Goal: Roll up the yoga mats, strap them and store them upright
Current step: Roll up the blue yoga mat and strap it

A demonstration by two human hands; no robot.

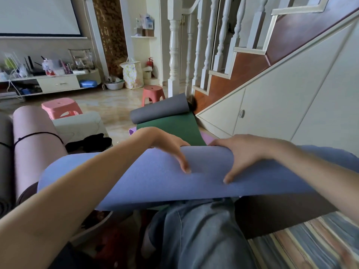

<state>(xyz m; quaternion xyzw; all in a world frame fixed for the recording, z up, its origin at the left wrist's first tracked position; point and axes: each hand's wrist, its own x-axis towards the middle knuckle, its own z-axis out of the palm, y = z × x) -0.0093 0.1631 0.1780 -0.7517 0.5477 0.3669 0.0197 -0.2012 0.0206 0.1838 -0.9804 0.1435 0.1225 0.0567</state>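
A blue-violet yoga mat [136,179] lies rolled across my lap, its loose edge hanging toward my knees. My left hand [165,146] curls over the top of the roll with the thumb on its near face. My right hand [244,154] grips the roll beside it, fingers over the far side and thumb pressed on the near face. A pink rolled mat [37,144] with a black strap around it stands at my left. On the floor ahead lies a green mat [172,129] with a half-rolled grey mat [159,109] at its far end.
A purple mat [206,137] peeks from under the green one. Black straps [91,142] lie on the floor at left. Two pink stools [60,107] [152,94] stand on the tiled floor. The staircase and its white cabinet wall [272,105] close the right side.
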